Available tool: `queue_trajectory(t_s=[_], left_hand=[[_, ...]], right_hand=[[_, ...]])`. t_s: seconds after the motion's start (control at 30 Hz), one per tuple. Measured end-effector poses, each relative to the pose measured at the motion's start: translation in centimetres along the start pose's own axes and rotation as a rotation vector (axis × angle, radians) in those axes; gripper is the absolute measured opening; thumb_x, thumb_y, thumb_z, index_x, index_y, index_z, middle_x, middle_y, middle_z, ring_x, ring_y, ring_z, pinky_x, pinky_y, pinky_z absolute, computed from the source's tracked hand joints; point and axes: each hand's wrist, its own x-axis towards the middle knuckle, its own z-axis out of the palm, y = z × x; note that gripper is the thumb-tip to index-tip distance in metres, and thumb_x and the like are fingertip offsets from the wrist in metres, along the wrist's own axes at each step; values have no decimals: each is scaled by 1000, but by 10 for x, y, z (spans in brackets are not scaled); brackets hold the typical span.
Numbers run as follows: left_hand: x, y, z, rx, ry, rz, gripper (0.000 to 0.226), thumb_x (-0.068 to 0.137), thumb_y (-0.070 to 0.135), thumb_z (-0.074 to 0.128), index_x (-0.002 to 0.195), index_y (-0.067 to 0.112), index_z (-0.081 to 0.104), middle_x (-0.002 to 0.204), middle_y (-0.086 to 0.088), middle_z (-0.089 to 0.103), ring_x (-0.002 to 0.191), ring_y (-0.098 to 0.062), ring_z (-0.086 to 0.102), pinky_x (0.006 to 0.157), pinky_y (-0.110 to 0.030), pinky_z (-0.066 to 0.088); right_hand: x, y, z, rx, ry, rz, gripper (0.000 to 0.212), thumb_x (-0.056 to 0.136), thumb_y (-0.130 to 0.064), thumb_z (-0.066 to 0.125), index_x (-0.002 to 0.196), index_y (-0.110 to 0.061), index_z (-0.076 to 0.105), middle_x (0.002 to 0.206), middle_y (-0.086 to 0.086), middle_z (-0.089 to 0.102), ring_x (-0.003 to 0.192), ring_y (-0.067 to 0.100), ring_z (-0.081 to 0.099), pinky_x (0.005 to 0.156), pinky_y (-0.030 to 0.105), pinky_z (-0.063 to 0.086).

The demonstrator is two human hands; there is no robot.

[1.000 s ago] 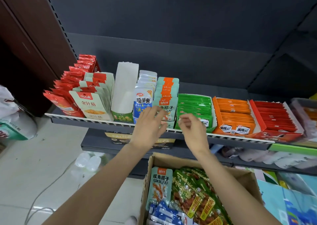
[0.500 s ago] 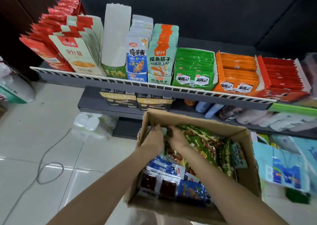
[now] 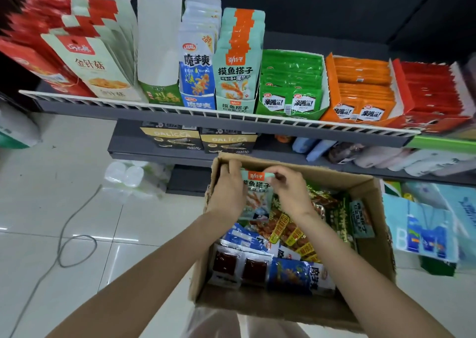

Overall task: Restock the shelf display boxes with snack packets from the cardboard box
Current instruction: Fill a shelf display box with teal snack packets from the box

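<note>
An open cardboard box (image 3: 371, 190) below the shelf holds mixed snack packets. At its far left corner stands a mint-green packet with an orange label (image 3: 257, 198). My left hand (image 3: 228, 188) grips its left edge and my right hand (image 3: 291, 190) pinches its top right corner. On the shelf above, a matching mint-green display box (image 3: 235, 104) is filled with the same packets. Blue packets (image 3: 298, 273), dark red twin packs (image 3: 239, 264) and green-and-yellow packets (image 3: 291, 229) lie in the cardboard box.
The shelf rail (image 3: 219, 114) carries display boxes: white-and-red (image 3: 100, 69), tall white (image 3: 158, 41), blue (image 3: 197, 77), green (image 3: 291, 100), orange (image 3: 360, 105), red (image 3: 432, 98). Black boxes (image 3: 198, 139) sit on the lower shelf. A cable (image 3: 69, 242) loops on the tiled floor.
Both hands came down from the mint-green display box on the shelf into the cardboard box and took hold of a mint-green packet, which now stands upright between them.
</note>
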Motion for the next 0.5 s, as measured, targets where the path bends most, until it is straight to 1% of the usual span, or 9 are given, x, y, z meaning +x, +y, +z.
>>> queue_trajectory(t_s=[0.07,0.13,0.2,0.23,0.27,0.33,0.4,0.43,0.5], left_hand=[[5,1,-12,-58,58,65,33,90,16,61,119,9,47,116,-6,48,111,-21,48,90,-29,44],[13,8,-26,-81,64,145,26,90,19,62,112,4,58,101,-3,48,93,-20,54,79,-21,43],[20,16,-42,-134,54,190,21,92,18,60,105,1,62,92,-4,50,76,-17,53,70,-13,40],[24,20,-49,-208,36,197,18,93,18,58,101,2,61,88,-8,57,74,-21,58,69,-17,47],[27,22,-56,-301,17,197,17,94,19,57,98,2,60,88,-13,64,77,-27,63,72,-30,54],[31,30,-74,-432,0,196,18,95,18,55,103,3,59,95,-15,69,87,-30,68,72,-48,57],[37,40,-93,-431,31,256,22,95,17,54,110,1,60,100,-15,70,91,-31,67,75,-50,55],[42,43,-103,-411,57,295,23,95,17,54,111,2,60,98,-15,69,88,-32,66,75,-48,54],[52,50,-123,-399,98,357,15,96,18,54,103,6,60,87,-13,68,79,-30,63,72,-44,51]], right_hand=[[-3,-5,-15,137,35,-3,18,92,-6,57,91,-21,66,95,-6,66,84,0,57,75,17,43],[-3,-15,-27,263,64,-19,22,92,-6,57,86,-25,65,91,-5,67,82,0,59,71,17,47],[1,-27,-37,347,92,-47,22,91,-8,59,86,-29,65,93,-5,68,87,6,62,73,23,51],[5,-33,-41,391,90,-52,20,90,-9,61,91,-29,65,97,-3,67,93,11,63,77,27,53],[8,-41,-45,436,65,-45,19,89,-11,62,98,-27,63,102,-1,66,97,14,63,80,29,54],[15,-57,-52,463,-33,-23,21,89,-12,62,108,-22,59,107,0,66,98,10,63,82,25,53],[22,-74,-56,393,-108,-36,13,91,-13,60,104,-14,61,103,0,68,91,7,64,81,22,52],[26,-83,-58,366,-109,-51,11,90,-12,61,101,-11,63,101,1,68,89,11,65,81,26,53],[35,-105,-61,346,-68,-85,6,88,-10,63,94,-10,63,97,2,69,90,17,66,81,30,55]])
